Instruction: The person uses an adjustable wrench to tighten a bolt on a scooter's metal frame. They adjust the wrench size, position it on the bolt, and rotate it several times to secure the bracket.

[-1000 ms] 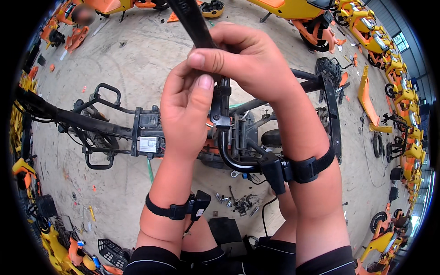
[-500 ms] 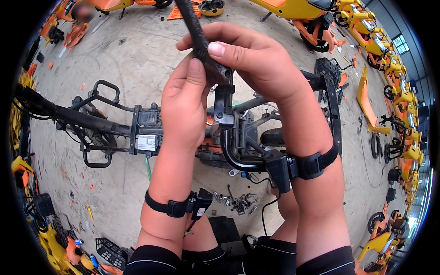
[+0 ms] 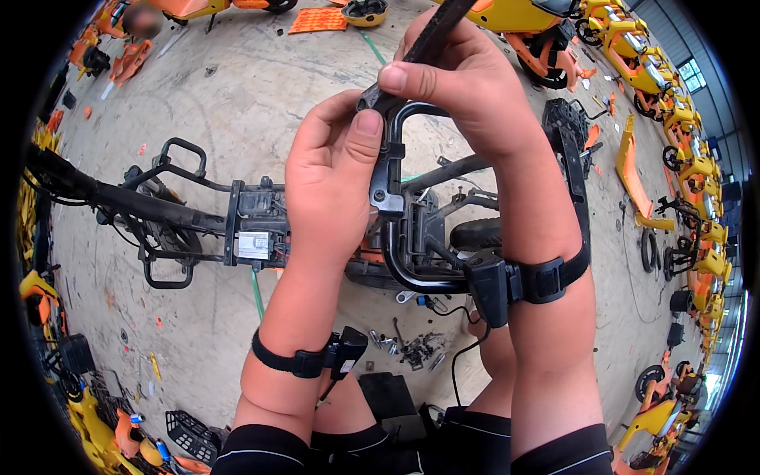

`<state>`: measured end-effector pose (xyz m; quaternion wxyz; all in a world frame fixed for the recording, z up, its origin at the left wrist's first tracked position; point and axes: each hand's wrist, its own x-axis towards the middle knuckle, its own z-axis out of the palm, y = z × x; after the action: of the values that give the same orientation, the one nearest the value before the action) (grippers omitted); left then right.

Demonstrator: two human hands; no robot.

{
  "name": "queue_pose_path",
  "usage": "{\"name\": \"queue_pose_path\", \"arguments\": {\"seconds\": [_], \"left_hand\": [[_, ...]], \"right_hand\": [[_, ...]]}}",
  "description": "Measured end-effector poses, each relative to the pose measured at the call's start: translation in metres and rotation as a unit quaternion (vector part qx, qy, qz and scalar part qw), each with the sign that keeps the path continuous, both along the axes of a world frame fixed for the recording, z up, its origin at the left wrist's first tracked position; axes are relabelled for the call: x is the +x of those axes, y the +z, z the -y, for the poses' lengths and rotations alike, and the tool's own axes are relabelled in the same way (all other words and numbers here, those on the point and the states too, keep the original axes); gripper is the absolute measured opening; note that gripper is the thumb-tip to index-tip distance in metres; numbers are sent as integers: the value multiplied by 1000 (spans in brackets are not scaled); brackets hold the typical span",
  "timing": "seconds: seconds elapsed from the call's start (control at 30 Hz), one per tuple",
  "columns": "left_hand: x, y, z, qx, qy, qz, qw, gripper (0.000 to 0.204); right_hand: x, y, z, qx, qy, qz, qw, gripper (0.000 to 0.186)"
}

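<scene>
A dirty black metal bar (image 3: pixel 434 36), flat and long, is held above the stripped scooter frame (image 3: pixel 158 207). My right hand (image 3: pixel 473 91) is closed round the bar, its thumb pressed along the near side. At the bar's lower end, my left hand (image 3: pixel 331 170) pinches it between thumb and fingers. That end has a hollow-looking tip. The bar's far end runs out of the picture at the top. Just beneath my hands lies a bent black tube (image 3: pixel 400 273), with a black bracket (image 3: pixel 388 190) on it. My fingers hide part of the tube.
Loose bolts and sockets (image 3: pixel 419 348) lie on the floor near my feet, with a wrench (image 3: pixel 405 298) beside them. A yellow bowl (image 3: pixel 366 11) and an orange mat (image 3: pixel 317 20) are at the far side. Yellow scooters (image 3: pixel 689 150) line the right.
The bar has swung from leaning left to leaning right. My right hand has moved up and right with it, uncovering the bent tube's far loop.
</scene>
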<state>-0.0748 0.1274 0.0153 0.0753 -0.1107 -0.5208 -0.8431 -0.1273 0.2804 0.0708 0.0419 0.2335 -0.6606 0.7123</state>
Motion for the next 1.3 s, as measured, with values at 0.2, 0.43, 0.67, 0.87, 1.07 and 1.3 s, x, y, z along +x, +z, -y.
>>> {"name": "queue_pose_path", "arguments": {"seconds": [0.2, 0.43, 0.67, 0.87, 1.07, 1.3], "left_hand": [[-5, -3, -2, 15, 12, -19, 1000, 32], [-2, -3, -8, 20, -5, -13, 1000, 34], [-7, -8, -8, 43, -27, -37, 998, 37], [-7, -6, -3, 5, -36, -33, 999, 35], [-7, -2, -5, 27, -34, -21, 999, 32], [-17, -14, 6, 42, -89, 21, 995, 38]], "right_hand": [[11, 14, -1, 35, 52, 33, 997, 29], [9, 9, -5, 60, 8, 20, 998, 29], [17, 17, 5, 35, 21, 25, 999, 27], [15, 11, 7, 67, -23, -14, 997, 26], [20, 17, 3, 97, 72, -8, 993, 31], [20, 17, -5, 20, 207, 51, 977, 39]]}}
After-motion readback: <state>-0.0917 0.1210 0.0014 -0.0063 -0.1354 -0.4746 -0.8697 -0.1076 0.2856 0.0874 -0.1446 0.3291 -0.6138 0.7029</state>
